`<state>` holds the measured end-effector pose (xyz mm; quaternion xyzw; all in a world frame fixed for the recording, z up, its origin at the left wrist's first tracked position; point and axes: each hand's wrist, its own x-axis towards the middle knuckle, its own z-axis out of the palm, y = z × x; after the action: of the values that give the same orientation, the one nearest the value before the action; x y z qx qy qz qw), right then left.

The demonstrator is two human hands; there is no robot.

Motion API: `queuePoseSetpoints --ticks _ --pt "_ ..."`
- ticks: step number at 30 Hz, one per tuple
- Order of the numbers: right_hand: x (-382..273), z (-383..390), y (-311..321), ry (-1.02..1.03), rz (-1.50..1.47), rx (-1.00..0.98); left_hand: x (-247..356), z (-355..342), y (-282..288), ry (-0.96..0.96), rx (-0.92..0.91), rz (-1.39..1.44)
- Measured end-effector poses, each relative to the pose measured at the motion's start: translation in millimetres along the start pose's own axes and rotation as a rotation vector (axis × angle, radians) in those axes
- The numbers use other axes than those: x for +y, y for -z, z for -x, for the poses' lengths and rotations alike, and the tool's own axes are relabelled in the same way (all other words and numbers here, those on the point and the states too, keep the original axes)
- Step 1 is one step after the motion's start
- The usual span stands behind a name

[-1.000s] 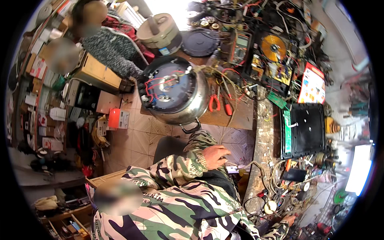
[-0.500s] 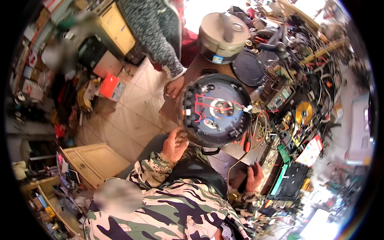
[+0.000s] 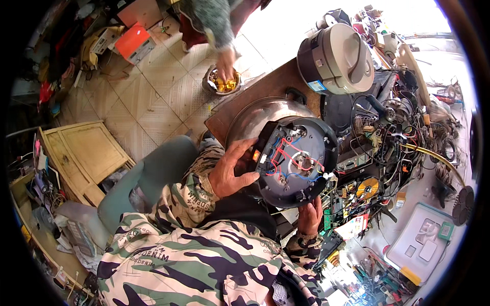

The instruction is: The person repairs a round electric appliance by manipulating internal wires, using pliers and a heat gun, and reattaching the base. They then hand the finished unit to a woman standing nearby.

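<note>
Dark capital lettering point(image 3: 148, 257) is printed, repeated, across the camouflage jacket point(image 3: 184, 273) and near its left cuff. A blue-and-white label point(image 3: 316, 85) is stuck low on the side of the beige-and-brown electric cooker point(image 3: 352, 56); its print is too small to read. Red-and-white printed sheet point(image 3: 352, 227) on the bench: wording blurred.
</note>
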<state>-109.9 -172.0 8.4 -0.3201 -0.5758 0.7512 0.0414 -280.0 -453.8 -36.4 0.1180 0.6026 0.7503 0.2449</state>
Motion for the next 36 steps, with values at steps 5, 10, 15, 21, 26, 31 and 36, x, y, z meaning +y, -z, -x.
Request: queuePoseSetpoints --ticks 5,10,15,21,26,31,36 --pt "-5 1 -3 -0.042 0.046 0.000 12 0 -4 0.059 0.045 0.113" --pt "0 6 16 -0.054 0.026 -0.013 -14 -1 6 0.073 0.025 0.370" --pt "1 8 11 -0.035 -0.128 -0.040 -16 -2 15 0.061 0.049 0.520" --pt "-16 0 0 -0.185 0.000 0.157 -9 -6 25 0.063 -0.036 0.509" --pt "-29 -5 -10 -0.201 0.067 0.247 18 -19 13 -0.022 -0.056 0.381" --pt "-32 -1 -2 -0.222 0.028 0.249 41 -38 7 -0.095 -0.072 0.033" --pt "-29 0 1 -0.197 -0.024 0.225 45 -44 -4 -0.066 -0.024 -0.118"
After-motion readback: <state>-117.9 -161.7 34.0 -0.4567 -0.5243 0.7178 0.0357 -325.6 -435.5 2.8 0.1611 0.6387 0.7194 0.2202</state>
